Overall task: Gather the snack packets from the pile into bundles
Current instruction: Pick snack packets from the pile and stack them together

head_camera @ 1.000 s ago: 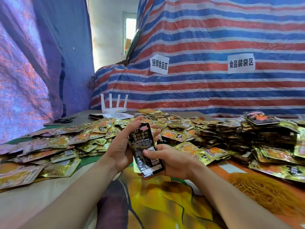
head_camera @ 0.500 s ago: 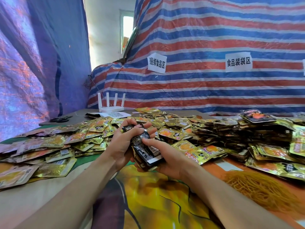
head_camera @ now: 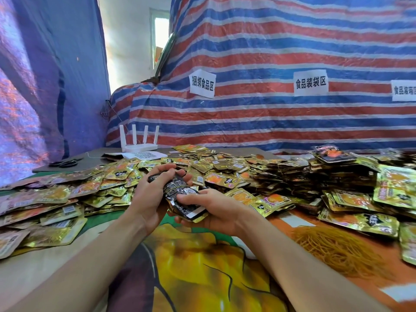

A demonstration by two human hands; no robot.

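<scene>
A stack of snack packets (head_camera: 180, 199), black backs up with gold edges, lies tilted between both hands over the table's near middle. My left hand (head_camera: 150, 197) grips its far end, fingers curled over the top. My right hand (head_camera: 216, 210) holds the near end from below, thumb pressed on top. A thin band seems to cross the stack's middle. A wide pile of loose gold packets (head_camera: 90, 188) covers the table to the left and behind. Stacked bundles (head_camera: 281, 176) sit at the right.
A heap of yellow rubber bands (head_camera: 333, 246) lies at the right front. A white router (head_camera: 138, 143) and black scissors (head_camera: 65, 163) stand at the back left. Striped tarpaulin (head_camera: 270, 120) with paper signs walls the back. A printed cloth (head_camera: 202, 266) covers the near table.
The stack was upright and has been tipped down flatter between the hands. My left fingers have closed over its far end, and both hands have dropped slightly toward the table.
</scene>
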